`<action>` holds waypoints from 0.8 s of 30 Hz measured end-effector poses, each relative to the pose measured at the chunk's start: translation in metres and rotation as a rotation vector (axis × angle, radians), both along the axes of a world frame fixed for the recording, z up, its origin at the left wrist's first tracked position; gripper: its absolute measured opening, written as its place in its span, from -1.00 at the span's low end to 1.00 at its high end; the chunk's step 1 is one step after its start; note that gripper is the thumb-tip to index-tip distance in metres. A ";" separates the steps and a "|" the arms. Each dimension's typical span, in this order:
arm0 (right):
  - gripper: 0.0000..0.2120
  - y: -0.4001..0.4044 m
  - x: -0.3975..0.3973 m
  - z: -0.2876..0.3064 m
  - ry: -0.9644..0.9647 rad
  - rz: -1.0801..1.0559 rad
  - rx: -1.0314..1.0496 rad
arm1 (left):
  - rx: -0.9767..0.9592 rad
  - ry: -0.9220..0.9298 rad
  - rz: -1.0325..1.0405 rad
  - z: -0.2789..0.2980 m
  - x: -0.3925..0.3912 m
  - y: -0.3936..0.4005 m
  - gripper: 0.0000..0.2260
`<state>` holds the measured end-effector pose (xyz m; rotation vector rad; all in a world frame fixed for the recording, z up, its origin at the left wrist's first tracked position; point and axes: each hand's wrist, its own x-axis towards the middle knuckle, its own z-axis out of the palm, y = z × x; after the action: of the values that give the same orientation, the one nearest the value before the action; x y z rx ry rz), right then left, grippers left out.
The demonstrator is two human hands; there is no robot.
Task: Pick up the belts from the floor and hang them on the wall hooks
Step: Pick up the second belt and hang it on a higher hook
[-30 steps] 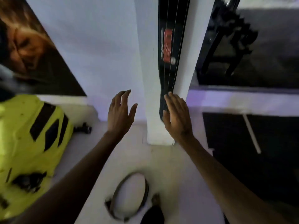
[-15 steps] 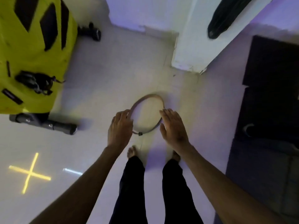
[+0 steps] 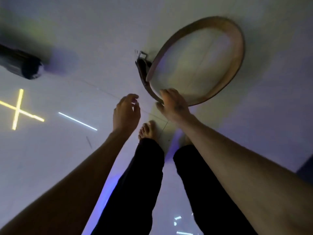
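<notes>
A tan leather belt (image 3: 238, 48) lies coiled in one wide loop on the pale floor, standing on its edge. Its dark end and metal buckle (image 3: 142, 55) sit at the loop's left side. My right hand (image 3: 172, 106) is at the near left part of the loop, with fingers inside the strap and thumb outside, pinching it. A little left of the belt, my left hand (image 3: 126, 112) hovers with loosely curled fingers, holding nothing and not touching it. No wall hooks are in view.
My bare left foot (image 3: 148, 130) and dark trouser legs (image 3: 138, 184) stand just below the hands. A dark cylindrical object (image 3: 20, 63) lies on the floor at the far left. A yellow light cross (image 3: 17, 109) and a white streak (image 3: 77, 121) glow on the floor.
The view has dropped from the wall pillar to the floor and come close to the belt. Both hands came down; my right hand now grips the loop's near edge.
</notes>
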<state>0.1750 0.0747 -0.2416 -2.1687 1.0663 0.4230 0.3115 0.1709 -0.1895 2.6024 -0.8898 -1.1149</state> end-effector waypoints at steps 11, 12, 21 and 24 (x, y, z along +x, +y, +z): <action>-0.84 -0.005 0.025 -0.051 -0.034 0.035 -0.004 | 0.049 0.101 0.206 -0.048 0.000 0.025 -0.75; -0.89 -0.011 0.023 -0.030 -0.034 0.022 0.019 | 0.037 0.123 0.234 -0.036 0.000 0.018 -0.76; -0.92 -0.060 -0.042 0.185 -0.173 -0.212 0.242 | -0.163 0.395 0.485 0.130 -0.013 -0.090 -0.59; -0.94 -0.079 -0.061 0.250 -0.270 -0.316 0.280 | -0.347 0.593 0.519 0.189 -0.018 -0.126 -0.75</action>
<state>0.1143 -0.0044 0.0082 -1.7183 1.0992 0.1200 0.2930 0.0454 0.0000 1.8844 -0.2258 -1.3096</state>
